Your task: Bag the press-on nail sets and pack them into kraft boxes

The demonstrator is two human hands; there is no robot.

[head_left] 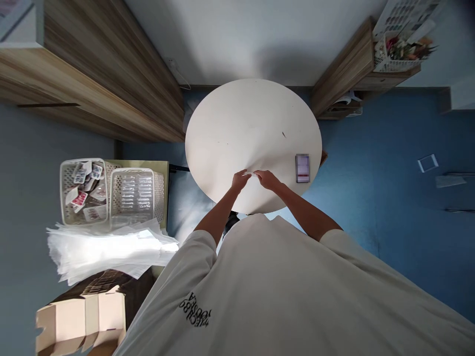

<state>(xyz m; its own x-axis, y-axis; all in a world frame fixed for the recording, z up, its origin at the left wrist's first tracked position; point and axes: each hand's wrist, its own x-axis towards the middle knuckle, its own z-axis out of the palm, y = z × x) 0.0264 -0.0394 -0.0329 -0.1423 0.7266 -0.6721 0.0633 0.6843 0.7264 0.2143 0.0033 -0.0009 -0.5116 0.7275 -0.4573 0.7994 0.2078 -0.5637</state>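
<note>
Over the near part of a round white table (237, 118), my left hand (241, 180) and my right hand (267, 180) come close together. Their closed fingers pinch a small whitish, see-through-looking piece (253, 173) between them. It is too small and too covered by the fingers to name. To the right of my right hand a phone (303, 168) with a lit screen lies on the table. A small dark mark or scrap (284, 134) shows farther back.
On the left a stand (161, 170) carries a white basket (63, 193) of small packets and another basket (159, 195) of clear plastic packs. White sheets or bags (111, 249) and an open cardboard box (70, 321) are nearer. Wooden cabinets (111, 64) flank the table.
</note>
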